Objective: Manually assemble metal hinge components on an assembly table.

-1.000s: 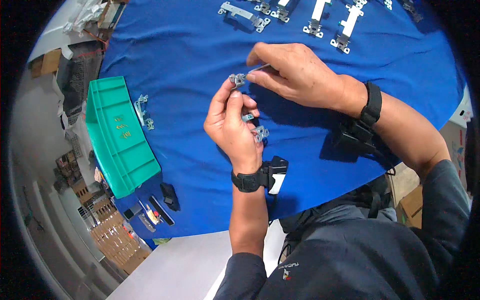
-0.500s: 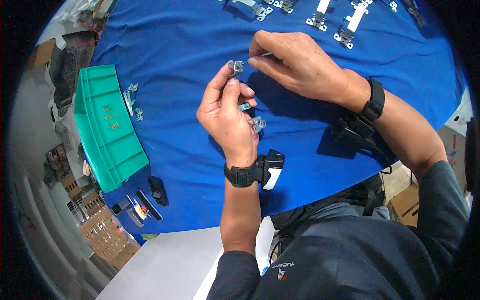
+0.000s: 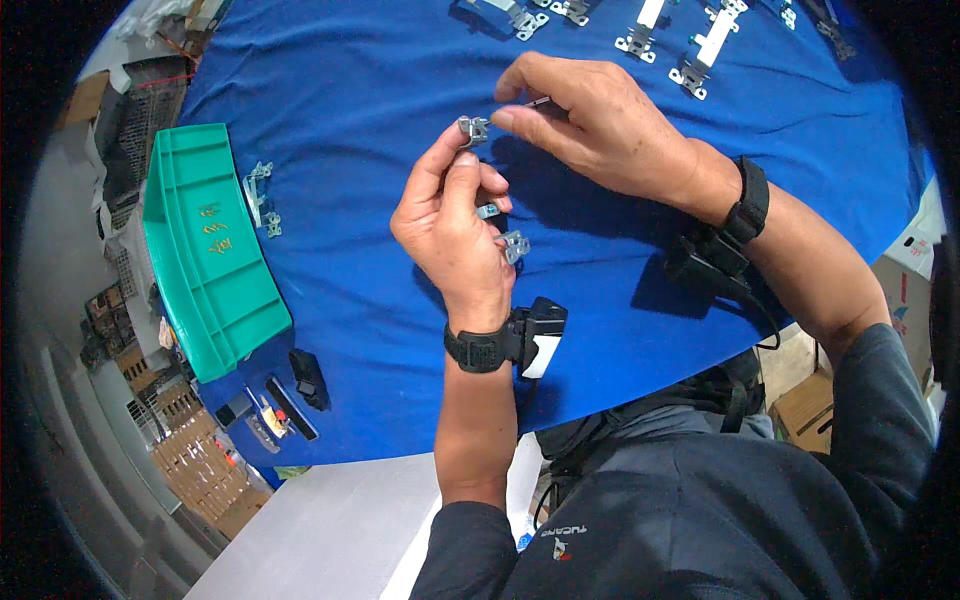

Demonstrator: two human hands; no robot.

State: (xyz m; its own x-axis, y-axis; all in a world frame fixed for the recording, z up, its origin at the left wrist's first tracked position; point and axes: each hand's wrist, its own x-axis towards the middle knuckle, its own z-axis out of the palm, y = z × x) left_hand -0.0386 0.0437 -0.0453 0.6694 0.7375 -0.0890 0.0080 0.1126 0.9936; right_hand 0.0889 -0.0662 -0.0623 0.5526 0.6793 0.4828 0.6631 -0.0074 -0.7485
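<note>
My left hand (image 3: 450, 215) is closed around a silvery metal bracket. The bracket's upper end (image 3: 473, 130) rises past my index fingertip and thumb, and its lower end (image 3: 514, 247) shows beside my palm; my fingers hide much of the middle. Just right of the upper end, my right hand (image 3: 600, 125) pinches a thin dark tool (image 3: 540, 102) between thumb and fingers. Only a short length of that tool shows, and whether its tip touches the bracket is too small to make out.
On the blue cloth (image 3: 370, 100), a green ribbed tray (image 3: 215, 290) holds several small brass-coloured pieces (image 3: 215, 232). Another metal bracket (image 3: 262, 200) lies beside it. More brackets (image 3: 712, 45) lie along the far side. A black strap-like object (image 3: 308, 378) and small tools (image 3: 270, 415) sit near left.
The fingers of my right hand have loosened slightly and shifted a little up and left. My left hand still grips the bracket in nearly the same place. The whole view has shifted slightly.
</note>
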